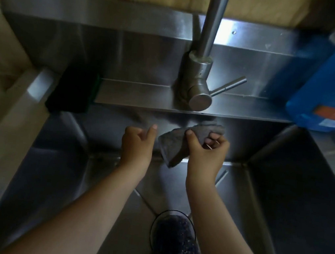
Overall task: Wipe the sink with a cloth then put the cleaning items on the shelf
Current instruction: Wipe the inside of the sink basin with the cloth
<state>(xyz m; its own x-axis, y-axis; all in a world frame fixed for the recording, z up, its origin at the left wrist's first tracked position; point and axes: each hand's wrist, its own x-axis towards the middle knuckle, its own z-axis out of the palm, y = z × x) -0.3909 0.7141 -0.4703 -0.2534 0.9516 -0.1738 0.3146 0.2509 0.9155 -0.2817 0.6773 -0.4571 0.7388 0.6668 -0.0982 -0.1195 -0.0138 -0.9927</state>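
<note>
A grey cloth [176, 143] is bunched in my right hand [205, 152], whose fingers and thumb curl round it over the back part of the steel sink [57, 155]. My left hand [137, 144] hovers just left of the cloth, fingers curled, thumb up, holding nothing. A dark scouring sponge [73, 92] lies on the sink's back left corner. A blue detergent bag [333, 90] stands on the ledge at the right.
The steel tap [199, 80] rises from the back ledge straight above my hands, its lever pointing right. A dark drain strainer [176, 239] sits in the sink floor between my forearms. A beige wall runs behind and to the left.
</note>
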